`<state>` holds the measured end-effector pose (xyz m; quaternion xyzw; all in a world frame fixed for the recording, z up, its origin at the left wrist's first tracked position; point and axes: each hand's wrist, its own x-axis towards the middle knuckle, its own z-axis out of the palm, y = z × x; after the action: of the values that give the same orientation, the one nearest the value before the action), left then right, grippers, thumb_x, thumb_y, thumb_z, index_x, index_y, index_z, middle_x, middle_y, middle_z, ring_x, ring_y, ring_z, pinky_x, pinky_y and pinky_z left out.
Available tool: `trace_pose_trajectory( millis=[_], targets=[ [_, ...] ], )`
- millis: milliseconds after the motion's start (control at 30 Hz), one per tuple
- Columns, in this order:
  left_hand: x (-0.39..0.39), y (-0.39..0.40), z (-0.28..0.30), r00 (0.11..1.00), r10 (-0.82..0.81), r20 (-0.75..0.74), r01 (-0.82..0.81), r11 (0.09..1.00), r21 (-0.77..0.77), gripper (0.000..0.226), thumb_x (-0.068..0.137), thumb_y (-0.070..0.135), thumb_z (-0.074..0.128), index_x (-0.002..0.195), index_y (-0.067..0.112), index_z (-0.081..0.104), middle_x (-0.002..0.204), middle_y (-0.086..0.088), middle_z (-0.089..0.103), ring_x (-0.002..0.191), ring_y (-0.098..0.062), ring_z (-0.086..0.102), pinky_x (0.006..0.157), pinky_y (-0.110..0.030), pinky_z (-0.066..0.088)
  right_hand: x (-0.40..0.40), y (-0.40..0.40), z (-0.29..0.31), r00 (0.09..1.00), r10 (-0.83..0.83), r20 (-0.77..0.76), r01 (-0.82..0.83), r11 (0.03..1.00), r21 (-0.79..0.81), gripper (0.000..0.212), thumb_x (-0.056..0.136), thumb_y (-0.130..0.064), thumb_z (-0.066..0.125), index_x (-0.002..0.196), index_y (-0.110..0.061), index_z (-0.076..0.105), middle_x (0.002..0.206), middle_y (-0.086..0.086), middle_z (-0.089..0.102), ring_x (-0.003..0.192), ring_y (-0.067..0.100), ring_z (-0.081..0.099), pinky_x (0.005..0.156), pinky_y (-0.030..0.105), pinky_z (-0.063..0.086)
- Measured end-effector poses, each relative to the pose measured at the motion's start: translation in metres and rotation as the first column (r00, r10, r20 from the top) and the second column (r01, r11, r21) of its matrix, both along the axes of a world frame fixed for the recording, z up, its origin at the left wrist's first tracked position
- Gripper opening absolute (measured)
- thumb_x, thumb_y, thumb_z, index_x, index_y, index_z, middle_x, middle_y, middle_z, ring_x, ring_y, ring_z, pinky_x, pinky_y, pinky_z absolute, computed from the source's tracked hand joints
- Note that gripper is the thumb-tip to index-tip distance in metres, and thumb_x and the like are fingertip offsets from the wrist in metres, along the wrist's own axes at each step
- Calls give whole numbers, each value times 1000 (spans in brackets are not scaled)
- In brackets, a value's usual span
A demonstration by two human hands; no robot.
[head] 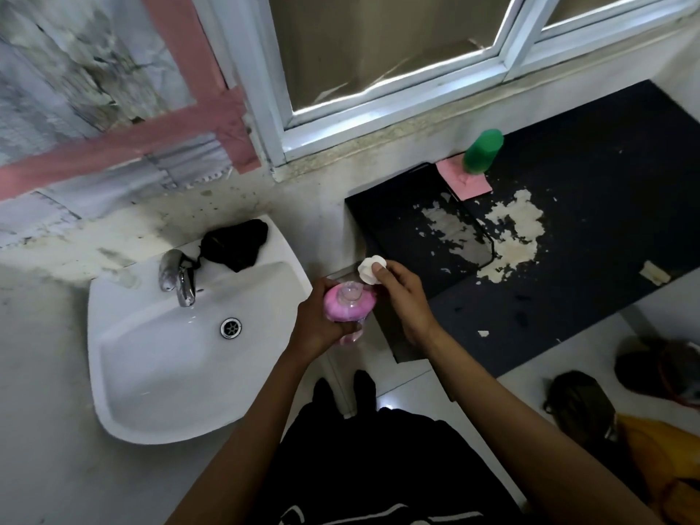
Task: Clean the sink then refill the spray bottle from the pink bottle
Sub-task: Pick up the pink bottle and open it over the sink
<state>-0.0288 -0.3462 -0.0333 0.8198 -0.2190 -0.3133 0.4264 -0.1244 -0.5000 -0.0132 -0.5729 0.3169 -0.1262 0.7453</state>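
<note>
My left hand (322,320) wraps the clear plastic pink bottle (350,305), neck open, just right of the glossy white sink (159,358). Right hand (401,293) fingertips pinch its ridged white cap (369,270).

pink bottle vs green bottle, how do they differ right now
The pink bottle is gripped by the left hand, its cap pinched off by the right hand; the green bottle stands untouched on the dark counter. Pink is held beside the sink; green rests near the window.
</note>
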Motion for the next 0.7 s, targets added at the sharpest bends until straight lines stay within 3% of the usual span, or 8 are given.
trace_pose_trajectory(
  millis=[67, 200, 300, 433, 533, 700],
  targets=[
    [-2, -6, -4, 1000, -20, 5, 20, 1000, 17, 71, 61, 34, 95, 116, 32, 51, 113, 13, 64, 95, -1, 64, 73, 1, 40, -6, -6, -2, 1000, -21, -6, 21, 1000, 20, 26, 101, -33, 58, 114, -15, 73, 108, 6, 76, 98, 16, 71, 84, 26, 57],
    [-9, -8, -16, 1000, -10, -19, 10, 1000, -2, 69, 63, 31, 95, 115, 36, 50, 113, 14, 64, 97, 1, 64, 75, 1, 42, -15, -15, -15, 995, -86, -54, 90, 993, 72, 28, 96, -38, 60, 110, -18, 74, 109, 15, 73, 89, 17, 68, 71, 26, 56],
    [-16, -6, -25, 999, -9, -33, 9, 1000, -1, 69, 64, 34, 94, 118, 31, 50, 114, 13, 62, 100, -6, 64, 79, -6, 45, -28, -23, -37, 979, -148, -138, 163, 981, 108, 29, 96, -33, 65, 115, -12, 71, 115, 21, 70, 87, 21, 67, 71, 29, 55],
    [-23, 0, -34, 998, 21, -56, -20, 1000, 13, 77, 57, 47, 90, 121, 29, 51, 107, 24, 60, 93, 5, 62, 71, -1, 46, -51, -34, -75, 898, -237, -372, 274, 961, 47, 37, 90, -20, 74, 119, 1, 63, 118, 26, 68, 93, 26, 68, 82, 37, 56],
    [-26, 5, -38, 998, 37, -58, -36, 999, 16, 76, 56, 47, 92, 118, 35, 50, 106, 28, 60, 94, 15, 61, 71, 3, 44, -67, -39, -94, 801, -238, -549, 206, 971, -121, 45, 86, -17, 80, 118, 5, 59, 120, 25, 66, 107, 36, 67, 95, 50, 56],
    [-31, 3, -39, 998, 24, -62, -21, 999, 35, 70, 62, 37, 93, 117, 32, 50, 104, 29, 58, 93, 19, 59, 70, 5, 42, -79, -46, -102, 704, -194, -683, -48, 947, -318, 51, 83, -20, 82, 121, 0, 55, 123, 20, 64, 117, 35, 60, 101, 48, 49]
  ],
)
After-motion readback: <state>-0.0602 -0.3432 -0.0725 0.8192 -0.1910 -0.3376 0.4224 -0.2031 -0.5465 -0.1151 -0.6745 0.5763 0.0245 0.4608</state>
